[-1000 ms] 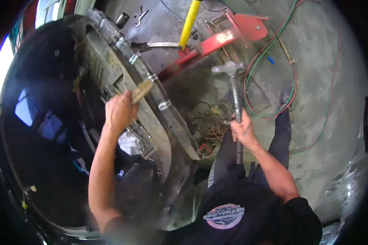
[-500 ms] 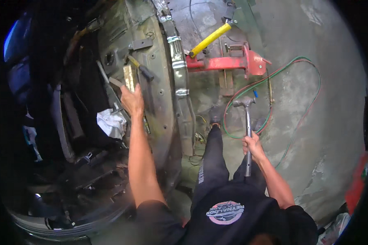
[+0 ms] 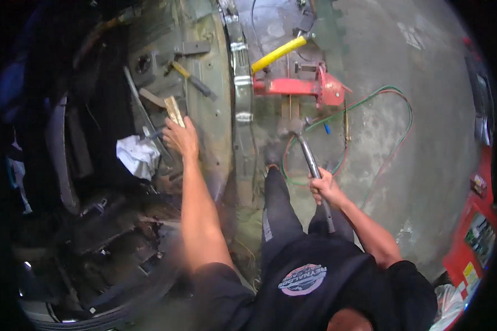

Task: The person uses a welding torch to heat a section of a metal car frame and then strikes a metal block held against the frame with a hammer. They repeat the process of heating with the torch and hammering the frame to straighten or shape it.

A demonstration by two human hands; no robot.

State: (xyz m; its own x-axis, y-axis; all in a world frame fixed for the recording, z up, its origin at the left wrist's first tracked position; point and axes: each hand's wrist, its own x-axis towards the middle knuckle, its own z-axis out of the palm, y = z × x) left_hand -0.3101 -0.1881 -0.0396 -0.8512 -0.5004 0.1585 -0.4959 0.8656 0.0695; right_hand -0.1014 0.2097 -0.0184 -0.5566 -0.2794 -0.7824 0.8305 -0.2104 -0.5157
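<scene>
My left hand (image 3: 182, 138) is closed round the lower end of a gold-coloured rectangular block (image 3: 174, 112), upright over the bare metal floor panel (image 3: 218, 118) of a car body. Beside the block's top lies a brownish bar (image 3: 152, 98). A small hammer with a yellow and black handle (image 3: 196, 84) rests on the panel just beyond. Left of my wrist are a crumpled white rag (image 3: 137, 157) and a long thin metal rod (image 3: 133, 91). My right hand (image 3: 327, 188) grips a metal-shafted hammer (image 3: 309, 154) at mid-handle, above the floor, its head blurred and pointing away from me.
The car's sill (image 3: 243, 83) runs between the panel and the concrete floor. Beyond the hammer stand a red steel fixture (image 3: 292, 86) and a yellow-handled tool (image 3: 279, 54). A green and red hose (image 3: 410, 110) loops on the floor. At far right are a red cabinet-like object (image 3: 472, 234) and a plastic bag (image 3: 450, 303).
The right-hand hammer has swung so its head leans left. My left hand still holds the block, which has tilted slightly left. The whole view has shifted a little.
</scene>
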